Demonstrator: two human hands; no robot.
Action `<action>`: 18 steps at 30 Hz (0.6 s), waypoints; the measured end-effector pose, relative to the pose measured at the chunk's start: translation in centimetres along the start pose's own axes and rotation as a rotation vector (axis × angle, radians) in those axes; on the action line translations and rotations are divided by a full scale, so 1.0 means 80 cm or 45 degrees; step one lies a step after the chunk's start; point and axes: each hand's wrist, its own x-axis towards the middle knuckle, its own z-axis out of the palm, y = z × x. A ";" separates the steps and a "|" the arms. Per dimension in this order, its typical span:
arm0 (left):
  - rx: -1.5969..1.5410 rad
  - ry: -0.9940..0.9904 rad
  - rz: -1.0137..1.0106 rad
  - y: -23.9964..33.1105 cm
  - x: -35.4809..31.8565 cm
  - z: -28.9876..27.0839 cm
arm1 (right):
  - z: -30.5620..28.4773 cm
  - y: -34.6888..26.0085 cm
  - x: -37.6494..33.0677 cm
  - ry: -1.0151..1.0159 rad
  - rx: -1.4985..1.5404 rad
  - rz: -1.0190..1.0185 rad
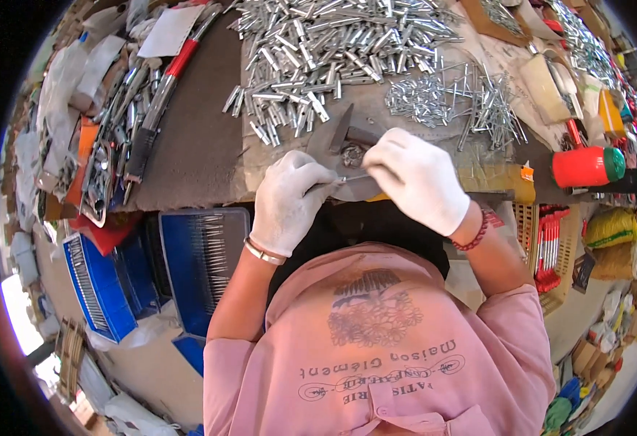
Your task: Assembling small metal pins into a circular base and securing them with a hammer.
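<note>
Both my hands wear white gloves and meet at the bench's near edge. My left hand (289,200) is closed, thumb and forefinger pinching a thin metal pin (355,178) at its left end. The pin stretches across to my right hand (420,178), whose fingers are pinched together at its other end; what else they may hold is hidden. Just beyond the hands lies a hammer (342,129) with a dark head, its handle running behind my right hand. A small round metal piece (352,154) sits beside it.
A large heap of metal tubes (311,54) covers the far bench. Small metal parts (420,100) and long pins (485,105) lie to its right. A red and green roll-shaped object (587,167) is at the right edge. Blue bins (169,254) stand below left, a yellow crate (569,254) below right.
</note>
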 end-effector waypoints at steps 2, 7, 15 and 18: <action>-0.034 -0.017 -0.008 -0.003 -0.003 0.001 | 0.016 -0.005 0.005 -0.051 0.007 -0.045; -0.049 0.022 0.022 -0.008 -0.009 0.002 | 0.027 -0.013 0.011 -0.106 -0.036 -0.156; 0.025 0.009 0.020 -0.008 -0.008 0.000 | 0.029 -0.019 0.017 -0.165 -0.190 -0.245; -0.002 0.035 0.057 -0.011 -0.009 0.003 | 0.024 -0.025 0.018 -0.250 -0.370 -0.287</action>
